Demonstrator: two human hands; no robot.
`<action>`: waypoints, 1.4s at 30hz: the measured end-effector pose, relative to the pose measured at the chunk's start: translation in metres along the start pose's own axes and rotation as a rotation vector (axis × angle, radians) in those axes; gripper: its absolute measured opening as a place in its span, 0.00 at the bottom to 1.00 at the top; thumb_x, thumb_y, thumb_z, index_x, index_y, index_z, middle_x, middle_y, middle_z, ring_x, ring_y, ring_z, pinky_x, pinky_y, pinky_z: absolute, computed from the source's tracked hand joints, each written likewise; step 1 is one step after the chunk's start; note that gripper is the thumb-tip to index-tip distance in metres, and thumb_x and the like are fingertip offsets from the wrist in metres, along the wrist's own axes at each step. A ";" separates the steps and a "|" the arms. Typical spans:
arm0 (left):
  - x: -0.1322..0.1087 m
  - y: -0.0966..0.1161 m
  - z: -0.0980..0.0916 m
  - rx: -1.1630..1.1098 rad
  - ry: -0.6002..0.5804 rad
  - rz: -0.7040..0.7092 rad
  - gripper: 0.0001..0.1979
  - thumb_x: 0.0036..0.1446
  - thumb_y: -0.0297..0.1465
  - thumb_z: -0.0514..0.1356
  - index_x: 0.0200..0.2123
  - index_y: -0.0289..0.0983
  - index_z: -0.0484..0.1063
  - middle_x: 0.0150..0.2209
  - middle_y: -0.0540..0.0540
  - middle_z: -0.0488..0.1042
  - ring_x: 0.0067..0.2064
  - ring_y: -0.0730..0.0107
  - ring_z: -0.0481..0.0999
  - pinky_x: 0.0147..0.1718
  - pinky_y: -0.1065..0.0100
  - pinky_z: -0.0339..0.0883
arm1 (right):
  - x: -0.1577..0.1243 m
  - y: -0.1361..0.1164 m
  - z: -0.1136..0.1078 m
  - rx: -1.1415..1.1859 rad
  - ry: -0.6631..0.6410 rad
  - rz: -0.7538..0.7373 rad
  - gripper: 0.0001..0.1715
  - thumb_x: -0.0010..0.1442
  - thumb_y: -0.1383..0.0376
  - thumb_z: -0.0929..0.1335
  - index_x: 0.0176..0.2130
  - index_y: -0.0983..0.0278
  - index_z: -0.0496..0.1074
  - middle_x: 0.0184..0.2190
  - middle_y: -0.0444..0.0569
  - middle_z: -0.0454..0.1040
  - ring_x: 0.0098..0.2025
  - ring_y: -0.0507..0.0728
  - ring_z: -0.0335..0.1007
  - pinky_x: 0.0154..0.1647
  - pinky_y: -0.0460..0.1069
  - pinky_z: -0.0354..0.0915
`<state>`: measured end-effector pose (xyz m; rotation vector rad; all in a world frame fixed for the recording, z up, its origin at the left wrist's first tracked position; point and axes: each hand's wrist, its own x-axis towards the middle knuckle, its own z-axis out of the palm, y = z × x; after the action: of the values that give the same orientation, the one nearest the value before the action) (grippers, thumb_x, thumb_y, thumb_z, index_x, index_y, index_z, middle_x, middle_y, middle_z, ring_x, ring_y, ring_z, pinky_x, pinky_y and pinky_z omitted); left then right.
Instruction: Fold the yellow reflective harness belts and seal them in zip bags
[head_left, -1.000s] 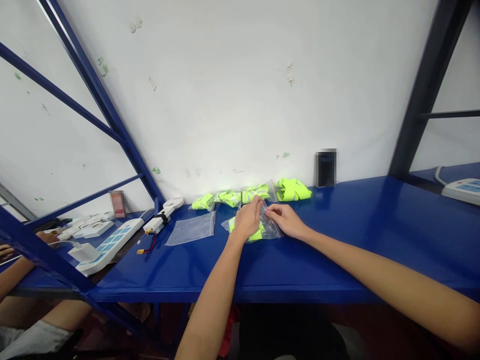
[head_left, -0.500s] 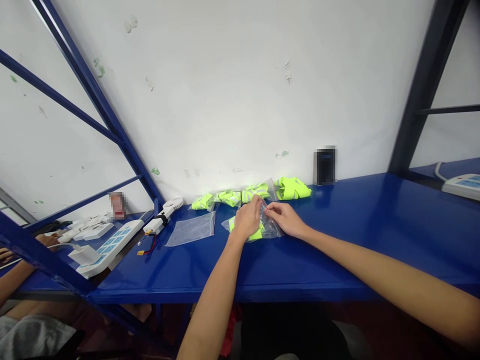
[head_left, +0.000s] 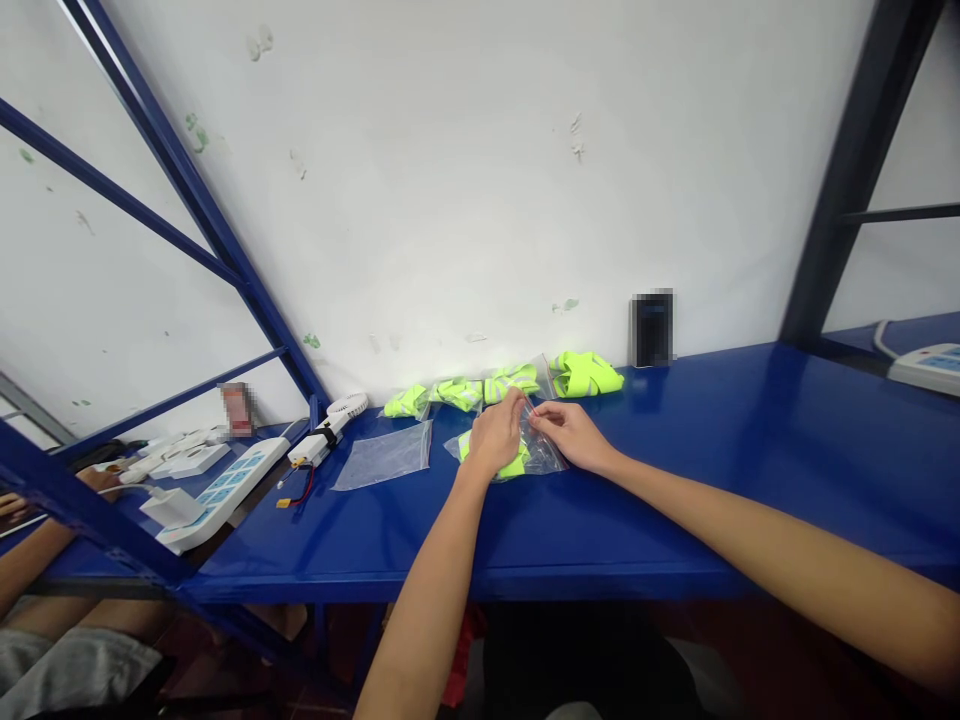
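Note:
Under my hands on the blue table lies a clear zip-lock bag [head_left: 544, 457] with a folded neon-yellow reflective strap [head_left: 517, 466] inside. My left hand [head_left: 495, 437] covers part of the bag, its fingers closed at the bag's upper edge. From the right, my right hand [head_left: 576, 434] pinches the same edge between thumb and fingers. Along the wall behind, several bagged yellow bundles [head_left: 456, 394] sit in a row, and a loose yellow strap bundle [head_left: 586, 375] lies at the row's right end. A flat clear bag [head_left: 384, 456] rests left of my hands.
A small white fan [head_left: 347, 406], a white battery pack with wires [head_left: 309, 445] and a white power strip [head_left: 225, 493] are to the left. A dark blurred object [head_left: 652, 330] leans on the wall. Another person's hand [head_left: 99, 480] shows beyond the blue frame post [head_left: 127, 555].
Both hands keep almost the same place on the bag's edge. The view has shifted very slightly; the bags and straps lie as before.

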<state>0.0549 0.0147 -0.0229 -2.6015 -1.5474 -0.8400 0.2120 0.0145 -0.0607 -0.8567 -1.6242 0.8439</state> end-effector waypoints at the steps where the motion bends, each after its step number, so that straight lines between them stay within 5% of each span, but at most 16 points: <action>1: 0.000 0.000 0.000 0.001 0.000 -0.001 0.19 0.69 0.41 0.36 0.48 0.44 0.63 0.38 0.48 0.77 0.39 0.62 0.76 0.34 0.67 0.61 | 0.000 0.000 0.000 -0.012 0.007 -0.005 0.12 0.57 0.57 0.67 0.31 0.64 0.73 0.29 0.47 0.75 0.32 0.56 0.70 0.38 0.50 0.64; 37: 0.002 -0.003 0.004 0.032 -0.008 0.024 0.17 0.69 0.38 0.37 0.48 0.43 0.62 0.36 0.46 0.76 0.38 0.60 0.76 0.35 0.66 0.61 | 0.002 0.001 0.005 -0.002 0.041 0.047 0.12 0.57 0.57 0.66 0.34 0.63 0.71 0.26 0.47 0.74 0.28 0.56 0.69 0.30 0.50 0.64; 42: 0.001 -0.001 0.003 0.003 0.000 0.027 0.17 0.69 0.39 0.38 0.47 0.44 0.62 0.36 0.47 0.76 0.40 0.62 0.76 0.35 0.67 0.61 | 0.005 0.001 0.003 -0.063 0.067 -0.064 0.11 0.59 0.57 0.66 0.33 0.63 0.69 0.30 0.47 0.72 0.32 0.55 0.68 0.36 0.50 0.63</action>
<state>0.0556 0.0170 -0.0250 -2.6140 -1.5088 -0.8344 0.2080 0.0192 -0.0593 -0.8637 -1.6182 0.7154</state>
